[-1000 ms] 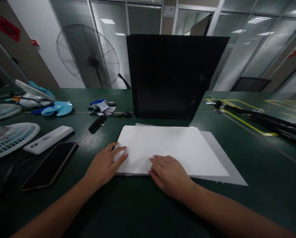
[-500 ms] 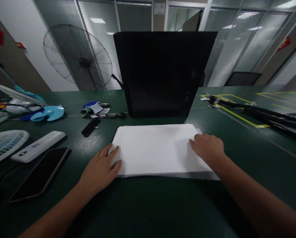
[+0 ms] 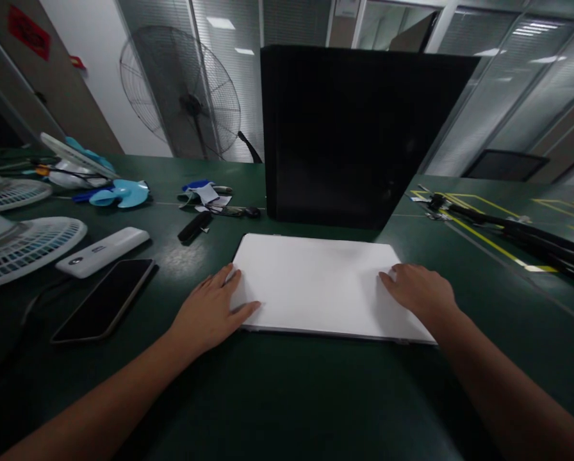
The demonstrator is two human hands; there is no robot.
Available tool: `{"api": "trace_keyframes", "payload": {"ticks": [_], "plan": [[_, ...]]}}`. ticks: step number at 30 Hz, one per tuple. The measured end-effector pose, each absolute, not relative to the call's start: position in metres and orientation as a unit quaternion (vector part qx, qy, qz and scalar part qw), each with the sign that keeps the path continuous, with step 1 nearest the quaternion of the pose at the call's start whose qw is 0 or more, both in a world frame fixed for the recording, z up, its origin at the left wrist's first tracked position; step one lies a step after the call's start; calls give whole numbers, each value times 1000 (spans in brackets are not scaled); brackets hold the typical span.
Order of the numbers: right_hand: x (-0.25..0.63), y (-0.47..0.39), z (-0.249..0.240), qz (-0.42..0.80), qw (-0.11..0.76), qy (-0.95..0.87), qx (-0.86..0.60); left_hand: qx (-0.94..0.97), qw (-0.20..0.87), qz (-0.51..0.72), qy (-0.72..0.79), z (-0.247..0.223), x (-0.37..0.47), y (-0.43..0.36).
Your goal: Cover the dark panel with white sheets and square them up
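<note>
A flat white sheet [image 3: 311, 285] lies on the table on top of a thin panel, whose dark edge shows along the left and front sides. My left hand [image 3: 210, 308] rests at the sheet's left edge, fingers spread, with the thumb lying on the white surface. At the right edge, my right hand [image 3: 419, 288] has its fingers curled over the border and its thumb on top of the sheet. What lies under those curled fingers is hidden.
A large black box-like object [image 3: 359, 134] stands just behind the sheet. Left on the green table [image 3: 316, 397] are a phone [image 3: 105, 299], a white handheld device [image 3: 102, 251], fan parts [image 3: 121, 193] and a small black object [image 3: 195, 227]. Black strips [image 3: 517, 227] lie at right.
The view has swung left and tilted. Greyish layers that stuck out at the sheet's front and right edges now line up with it. Both hands stay on the sides.
</note>
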State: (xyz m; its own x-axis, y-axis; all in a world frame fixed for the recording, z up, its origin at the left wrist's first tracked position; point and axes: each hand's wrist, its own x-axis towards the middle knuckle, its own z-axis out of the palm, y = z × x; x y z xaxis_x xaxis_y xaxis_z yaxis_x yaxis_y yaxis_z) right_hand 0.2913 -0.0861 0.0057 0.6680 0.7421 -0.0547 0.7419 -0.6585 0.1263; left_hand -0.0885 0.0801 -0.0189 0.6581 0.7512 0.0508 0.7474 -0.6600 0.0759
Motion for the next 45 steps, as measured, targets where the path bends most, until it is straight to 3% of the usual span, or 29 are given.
{"api": "trace_keyframes", "payload": {"ticks": [11,19,25,33,39,45], "plan": [[286,-85,6,20,40,496,867,913,19,31,407,-23,-88,81],[224,-81,-2,-152,-84,800,574,917,18,41,397,-24,-91,86],[215,-81,-7,-10,-154,865,478,920,32,73,383,-24,-92,87],[188,-92,3,250,-116,901,335,938,-33,170,299,-16,-93,91],[185,-98,23,323,-152,881,311,975,-57,208,55,6,-92,73],[186,-101,34,332,-156,874,319,959,-118,252,52,4,-84,58]]}}
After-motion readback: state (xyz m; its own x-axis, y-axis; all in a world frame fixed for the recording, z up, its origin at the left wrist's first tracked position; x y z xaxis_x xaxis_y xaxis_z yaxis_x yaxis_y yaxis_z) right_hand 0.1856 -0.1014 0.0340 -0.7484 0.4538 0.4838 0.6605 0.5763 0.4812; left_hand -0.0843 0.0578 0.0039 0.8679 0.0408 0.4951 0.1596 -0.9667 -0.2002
